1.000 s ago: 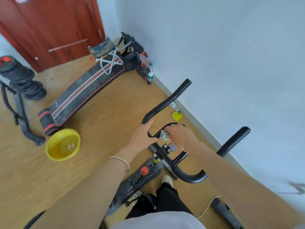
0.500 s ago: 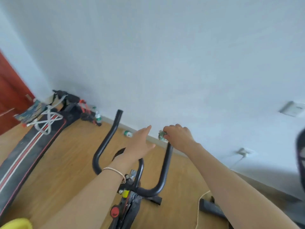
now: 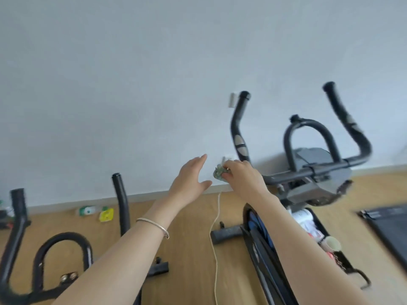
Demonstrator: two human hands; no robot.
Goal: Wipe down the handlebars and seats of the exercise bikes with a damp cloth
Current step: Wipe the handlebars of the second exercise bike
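The pale grey wall (image 3: 154,73) and the light wooden floor (image 3: 189,249) fill most of the view. At the right stands a grey-and-black exercise bike (image 3: 319,190) with curved dark handlebars (image 3: 326,170). At the lower left are the matt black tubular handlebars (image 3: 123,208) of a second bike.

Both bare forearms reach forward and up from the bottom edge, between the two machines. The left hand (image 3: 189,183) hangs in the air, fingers straight and close together, thumb spread, holding nothing. A thin silver bracelet (image 3: 154,225) circles its wrist. The right hand (image 3: 242,179) is knuckles-up, its fingers curled and clamped on a small crumpled green-grey cloth (image 3: 218,172). The cloth sits just beside the foot of the grey bike's left grip; whether it touches the bar cannot be told.

Half a second ago the right hand held that cloth on the tip of the black bike's right-hand bar, with the left hand above its centre loop. Now both are off that bike, and the view has swung right to the grey one. The sit-up bench has left the view.

The cloth is wadded, mottled and blurred. A thin white cord (image 3: 214,238) runs along the floor below the hands. A small green-and-white bottle (image 3: 87,210) and a yellow tag (image 3: 106,215) lie by the skirting.
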